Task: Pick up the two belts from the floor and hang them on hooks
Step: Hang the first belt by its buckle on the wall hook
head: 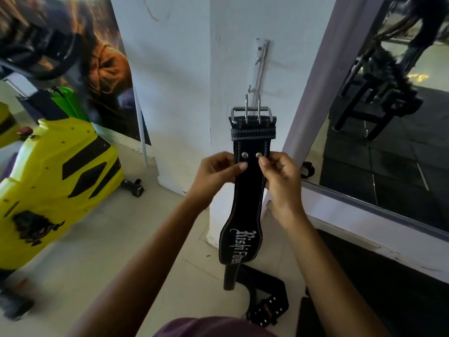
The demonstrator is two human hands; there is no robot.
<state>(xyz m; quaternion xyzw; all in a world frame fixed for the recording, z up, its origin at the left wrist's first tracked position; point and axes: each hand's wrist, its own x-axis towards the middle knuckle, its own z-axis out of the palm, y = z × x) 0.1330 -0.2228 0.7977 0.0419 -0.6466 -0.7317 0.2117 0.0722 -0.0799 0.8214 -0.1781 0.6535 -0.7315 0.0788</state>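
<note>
I hold a wide black leather belt (247, 200) upright in front of a white pillar. Its silver two-prong buckle (252, 113) is at the top and white lettering is near its hanging lower end. My left hand (216, 173) pinches its left edge and my right hand (279, 176) pinches its right edge, just below two rivets. A white metal hook rail (258, 66) is fixed to the pillar directly above the buckle; buckle and hook are apart. A second black belt (264, 297) with metal studs lies coiled on the floor below.
A yellow and black exercise machine (56, 190) stands at the left. A large mirror (393, 130) with a pale frame leans at the right, above a dark floor mat (379, 288). A poster (97, 57) covers the wall at the left. The floor is pale tile.
</note>
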